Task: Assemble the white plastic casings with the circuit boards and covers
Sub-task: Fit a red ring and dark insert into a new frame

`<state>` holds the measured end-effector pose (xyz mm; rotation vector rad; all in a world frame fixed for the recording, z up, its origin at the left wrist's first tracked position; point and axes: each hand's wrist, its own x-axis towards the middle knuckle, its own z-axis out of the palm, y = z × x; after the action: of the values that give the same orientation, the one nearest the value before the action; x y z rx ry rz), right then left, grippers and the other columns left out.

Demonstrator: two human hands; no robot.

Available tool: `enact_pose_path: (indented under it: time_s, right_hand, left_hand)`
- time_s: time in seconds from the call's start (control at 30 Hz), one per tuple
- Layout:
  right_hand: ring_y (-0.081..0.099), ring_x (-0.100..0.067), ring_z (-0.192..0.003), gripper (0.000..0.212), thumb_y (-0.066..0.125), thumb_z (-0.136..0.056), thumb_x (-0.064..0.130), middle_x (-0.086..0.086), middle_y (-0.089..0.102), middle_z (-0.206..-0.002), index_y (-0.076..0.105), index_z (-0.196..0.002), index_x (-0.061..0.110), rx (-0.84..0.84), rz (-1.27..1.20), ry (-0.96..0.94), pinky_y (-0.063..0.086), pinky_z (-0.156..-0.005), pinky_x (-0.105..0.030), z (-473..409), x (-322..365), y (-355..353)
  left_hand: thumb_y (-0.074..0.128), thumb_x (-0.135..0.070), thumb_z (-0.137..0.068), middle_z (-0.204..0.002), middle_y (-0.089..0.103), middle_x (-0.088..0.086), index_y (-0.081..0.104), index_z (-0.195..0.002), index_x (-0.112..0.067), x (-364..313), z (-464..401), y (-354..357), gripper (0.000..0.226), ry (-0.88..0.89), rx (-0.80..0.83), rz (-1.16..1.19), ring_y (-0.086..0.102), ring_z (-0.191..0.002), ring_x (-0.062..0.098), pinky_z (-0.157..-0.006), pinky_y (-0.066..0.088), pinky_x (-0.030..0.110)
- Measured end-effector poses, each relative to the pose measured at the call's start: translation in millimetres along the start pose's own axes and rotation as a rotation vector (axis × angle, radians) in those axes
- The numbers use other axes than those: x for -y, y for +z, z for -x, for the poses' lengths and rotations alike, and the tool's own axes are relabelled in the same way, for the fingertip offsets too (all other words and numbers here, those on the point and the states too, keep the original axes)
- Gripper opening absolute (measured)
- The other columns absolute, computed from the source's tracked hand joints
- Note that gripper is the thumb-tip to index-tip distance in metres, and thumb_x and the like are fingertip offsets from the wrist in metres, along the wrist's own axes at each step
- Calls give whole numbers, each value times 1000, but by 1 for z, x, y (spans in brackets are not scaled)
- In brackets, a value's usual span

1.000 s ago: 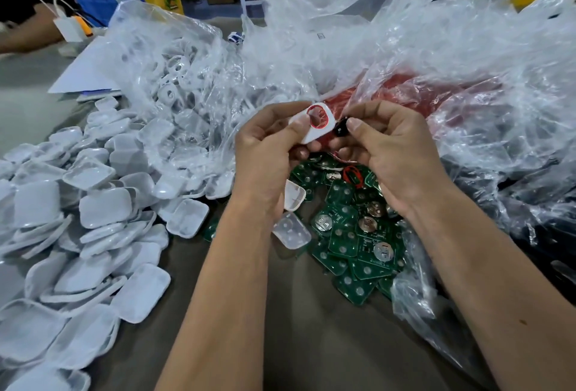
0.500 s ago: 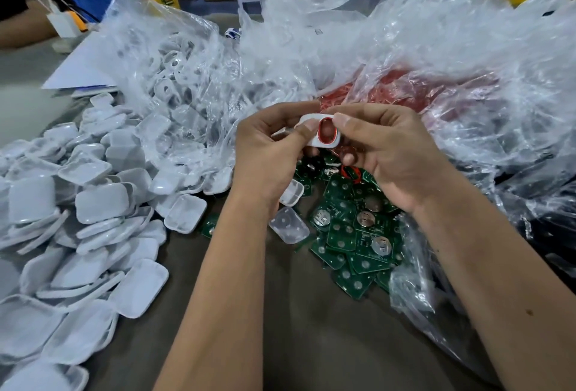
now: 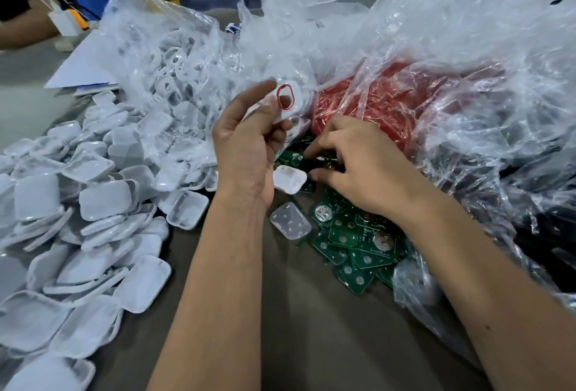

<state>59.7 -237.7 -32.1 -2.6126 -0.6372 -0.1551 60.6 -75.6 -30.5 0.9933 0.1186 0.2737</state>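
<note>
My left hand holds a white plastic casing with a red-rimmed oval opening, raised above the table. My right hand is down on the pile of green circuit boards, fingers curled among small dark parts at the pile's far end; what they pinch is hidden. A white cover lies between my hands, and a clear one just below it.
A heap of white covers spreads over the left of the table. Crumpled clear plastic bags fill the back and right, one with white casings, one with red parts. Another person's arm and bottles are at the far left.
My right hand has let go of the casing and dropped onto the circuit board pile. My left hand keeps the casing and has lifted it a little.
</note>
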Motion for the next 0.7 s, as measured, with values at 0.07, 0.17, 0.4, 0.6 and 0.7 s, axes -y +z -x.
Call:
enact_pose_path:
  time_s: [0.07,0.17,0.4,0.6,0.7]
  right_hand:
    - [53,-8,-87,26,83,-86,33,11,57,-106,77,-111,30,-12,-3,-20,42,-78,-26,-1,1,-1]
    - [57,-5,-88,13,81,-89,24,16,60,-99,76,-101,27,-9,-17,-47,49,-80,-25,0,1,-2]
    - [69,-4,-64,8,68,-99,9,8,72,-80,66,-98,17,-228,-588,40,51,-58,-14,2,2,-9]
    - [73,-18,-70,19,74,-91,-2,-8,77,-85,71,-100,14,-340,-1145,172,50,-51,-21,2,3,-12]
    - [75,-19,-73,24,86,-83,8,-5,77,-85,72,-97,22,-443,-1016,172,51,-54,-19,2,2,-7]
  left_hand:
    - [65,-1,-95,-82,73,4,73,-113,-7,0,0,0,21,-11,6,-18,59,-63,13,-61,50,19]
    - [67,0,-93,-86,74,6,71,-119,-4,0,0,0,26,-24,1,-26,60,-65,14,-62,50,20]
    - [68,4,-90,-98,73,14,72,-118,-5,3,-3,0,30,-28,3,-47,58,-63,14,-60,49,20]
    - [66,6,-90,-92,75,10,73,-113,-7,5,-3,0,27,-44,24,-27,58,-62,14,-57,47,20]
    - [67,6,-90,-95,76,10,73,-113,-7,5,-4,-1,27,-42,25,-27,58,-63,15,-55,46,20]
